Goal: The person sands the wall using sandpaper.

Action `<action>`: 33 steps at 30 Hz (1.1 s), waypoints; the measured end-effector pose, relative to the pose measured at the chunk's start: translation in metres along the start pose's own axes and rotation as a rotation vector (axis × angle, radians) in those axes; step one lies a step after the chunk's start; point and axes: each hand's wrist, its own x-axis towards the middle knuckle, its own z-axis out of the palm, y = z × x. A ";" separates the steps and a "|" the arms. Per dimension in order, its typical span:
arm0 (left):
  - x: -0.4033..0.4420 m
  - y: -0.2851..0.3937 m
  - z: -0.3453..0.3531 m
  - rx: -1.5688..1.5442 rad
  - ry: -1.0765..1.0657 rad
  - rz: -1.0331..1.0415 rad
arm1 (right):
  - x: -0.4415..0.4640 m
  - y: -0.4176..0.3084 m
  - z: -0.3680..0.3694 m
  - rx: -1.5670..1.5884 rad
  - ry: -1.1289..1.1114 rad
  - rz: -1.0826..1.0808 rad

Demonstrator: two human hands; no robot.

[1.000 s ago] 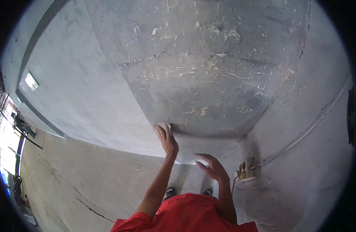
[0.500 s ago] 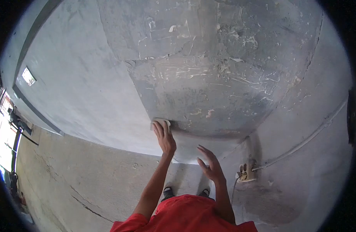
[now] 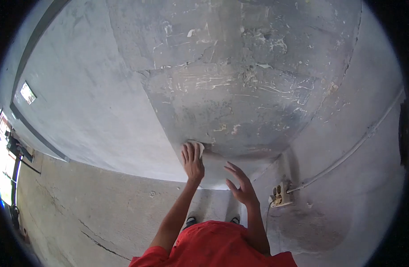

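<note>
My left hand (image 3: 193, 163) lies over a pale flat pad (image 3: 199, 145) and presses it against the wall. The pad shows above and to the right of my fingers; its kind is hard to tell. It sits at the lower left of a rough grey patch (image 3: 200, 120), just inside the border with the smoother pale wall (image 3: 102, 111). My right hand (image 3: 242, 187) is held in the air to the right, fingers spread and holding nothing.
A socket box (image 3: 282, 196) with a plugged-in cord is on the right wall, a conduit (image 3: 338, 164) running up from it. Below is a cracked concrete floor (image 3: 120, 204). Far left, a person (image 3: 18, 147) is near a bright opening.
My left hand has slid the pad to the right along the wall, off the border and further onto the grey patch. My right hand stays almost where it was, still raised. The view has shifted slightly.
</note>
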 end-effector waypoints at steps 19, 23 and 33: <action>0.118 0.101 -0.072 0.080 0.192 0.289 | -0.010 0.024 -0.010 0.113 0.107 0.103; 0.125 0.102 -0.068 0.142 0.151 0.345 | 0.006 0.020 -0.017 0.103 0.146 0.013; 0.109 0.130 -0.056 0.198 0.107 0.402 | -0.008 0.029 -0.025 0.172 0.181 0.060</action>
